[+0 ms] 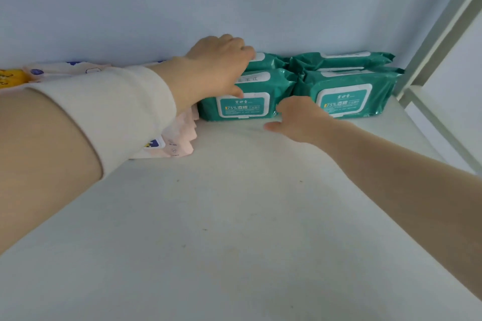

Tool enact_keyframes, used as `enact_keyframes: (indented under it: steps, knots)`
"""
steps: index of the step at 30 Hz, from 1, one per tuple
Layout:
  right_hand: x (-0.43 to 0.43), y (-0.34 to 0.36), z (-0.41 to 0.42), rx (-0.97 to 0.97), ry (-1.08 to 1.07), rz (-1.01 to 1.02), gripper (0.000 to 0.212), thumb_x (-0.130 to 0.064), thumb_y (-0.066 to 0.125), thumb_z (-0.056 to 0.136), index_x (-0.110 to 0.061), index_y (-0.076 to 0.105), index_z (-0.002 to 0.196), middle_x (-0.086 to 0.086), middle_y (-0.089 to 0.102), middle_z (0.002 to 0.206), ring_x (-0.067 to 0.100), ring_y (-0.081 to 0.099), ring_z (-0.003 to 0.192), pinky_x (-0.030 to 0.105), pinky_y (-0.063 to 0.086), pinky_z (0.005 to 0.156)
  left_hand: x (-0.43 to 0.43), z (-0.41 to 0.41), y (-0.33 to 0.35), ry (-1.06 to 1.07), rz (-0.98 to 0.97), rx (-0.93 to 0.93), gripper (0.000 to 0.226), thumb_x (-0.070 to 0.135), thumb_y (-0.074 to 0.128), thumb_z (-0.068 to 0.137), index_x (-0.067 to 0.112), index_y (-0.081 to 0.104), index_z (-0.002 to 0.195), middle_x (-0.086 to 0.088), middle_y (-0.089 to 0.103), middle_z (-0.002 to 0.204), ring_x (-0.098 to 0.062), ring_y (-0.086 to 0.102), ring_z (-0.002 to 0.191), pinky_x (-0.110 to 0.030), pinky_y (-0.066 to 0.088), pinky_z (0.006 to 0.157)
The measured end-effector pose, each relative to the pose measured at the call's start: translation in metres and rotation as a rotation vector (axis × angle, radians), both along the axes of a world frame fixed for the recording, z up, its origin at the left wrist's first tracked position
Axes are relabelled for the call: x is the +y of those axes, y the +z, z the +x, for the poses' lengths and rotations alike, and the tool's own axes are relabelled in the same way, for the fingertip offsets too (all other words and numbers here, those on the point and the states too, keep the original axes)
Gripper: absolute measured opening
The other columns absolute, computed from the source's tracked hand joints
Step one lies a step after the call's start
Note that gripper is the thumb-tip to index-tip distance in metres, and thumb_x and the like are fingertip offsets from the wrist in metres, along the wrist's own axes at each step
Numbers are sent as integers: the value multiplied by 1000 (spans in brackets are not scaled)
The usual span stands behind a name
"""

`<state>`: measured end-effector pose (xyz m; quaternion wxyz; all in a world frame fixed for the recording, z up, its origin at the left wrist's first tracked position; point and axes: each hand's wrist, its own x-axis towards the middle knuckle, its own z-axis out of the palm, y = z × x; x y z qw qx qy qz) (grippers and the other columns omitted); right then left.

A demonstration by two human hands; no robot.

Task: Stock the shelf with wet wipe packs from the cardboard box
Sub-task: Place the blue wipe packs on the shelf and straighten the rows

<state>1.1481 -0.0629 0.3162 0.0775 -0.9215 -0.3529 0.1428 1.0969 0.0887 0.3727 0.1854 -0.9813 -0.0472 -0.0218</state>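
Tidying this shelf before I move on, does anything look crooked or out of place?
The teal packs sit in neat stacks. The pink packs left of them look slumped and fanned out, partly hidden under the sleeve.

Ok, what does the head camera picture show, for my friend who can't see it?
Two hands reach to green wet wipe packs stacked at the back of a white shelf: the left hand lies on the left stack, the right hand touches the fronts. Pink packs lie farther left.

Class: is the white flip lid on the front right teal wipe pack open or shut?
Shut. The white flip lid lies flat on the front right teal plastic wet wipe pack, with no edge lifted.
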Motion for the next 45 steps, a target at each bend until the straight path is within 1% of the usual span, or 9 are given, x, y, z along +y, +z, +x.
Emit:
enact_keyframes:
  steps: [6, 11, 16, 19, 21, 25, 30, 35, 45]
  knots:
    - [-77, 25, 14, -85, 105, -413, 53, -45, 49, 92, -9, 50, 131, 7, 53, 131, 27, 46, 123, 42, 41, 102, -82, 1, -2, -197, -28, 156, 40, 40, 59, 86, 18, 50, 119, -3, 57, 118, -27, 55, 108, -33, 39, 72]
    - [-131, 28, 38, -180, -16, -599, 54, -47, 52, 90, -12, 51, 131, 5, 51, 134, 26, 49, 124, 39, 44, 99, -123, 12, -25, 41, -33, 565, 53, 50, 53, 87, 16, 50, 128, -5, 53, 127, -29, 53, 113, -41, 45, 93]
    - [-156, 21, 57, -153, -151, -622, 54, -48, 52, 90, -15, 48, 133, 4, 52, 131, 26, 50, 121, 36, 42, 94, -128, 32, -22, -45, -21, 378, 43, 48, 52, 88, 16, 58, 117, -4, 60, 116, -27, 58, 104, -32, 41, 74]
    - [-157, 13, 68, -164, -208, -515, 53, -48, 51, 91, -15, 48, 132, 4, 53, 130, 25, 51, 118, 32, 40, 87, -120, 48, -15, -128, -166, 23, 31, 40, 58, 86, 18, 58, 107, 0, 64, 109, -24, 58, 100, -29, 37, 68]
    - [-153, 3, 78, -193, -242, -342, 57, -49, 52, 89, -13, 45, 133, 5, 54, 127, 26, 52, 116, 31, 38, 81, -110, 59, -16, -157, -243, -139, 47, 44, 66, 80, 17, 51, 117, -2, 58, 115, -23, 52, 108, -33, 39, 70]
    - [-134, -20, 99, -77, -350, 204, 75, -41, 68, 81, -11, 30, 139, 12, 51, 130, 30, 49, 121, 36, 42, 94, -94, 80, -27, -69, -204, -63, 91, 55, 71, 68, 14, 32, 139, -8, 45, 135, -26, 41, 125, -40, 42, 91]
    - [-111, -42, 114, 46, -611, 635, 70, -32, 77, 74, -6, 38, 126, 11, 51, 128, 28, 49, 119, 39, 43, 95, -79, 98, -38, -85, -257, -90, 92, 52, 74, 64, 14, 35, 139, -6, 49, 132, -25, 41, 124, -41, 43, 90]
    - [-108, -48, 120, 51, -664, 674, 65, -33, 80, 70, -7, 41, 115, 9, 55, 120, 27, 52, 110, 34, 41, 78, -73, 103, -41, -92, -309, -105, 90, 48, 76, 64, 16, 36, 139, -5, 48, 131, -23, 39, 125, -42, 43, 88]
    - [-106, -56, 121, 109, -650, 732, 68, -31, 78, 73, -9, 44, 128, 5, 55, 128, 23, 52, 116, 27, 37, 80, -71, 104, -45, -88, -399, -101, 88, 43, 77, 65, 14, 38, 138, -9, 49, 136, -27, 39, 127, -39, 34, 101]
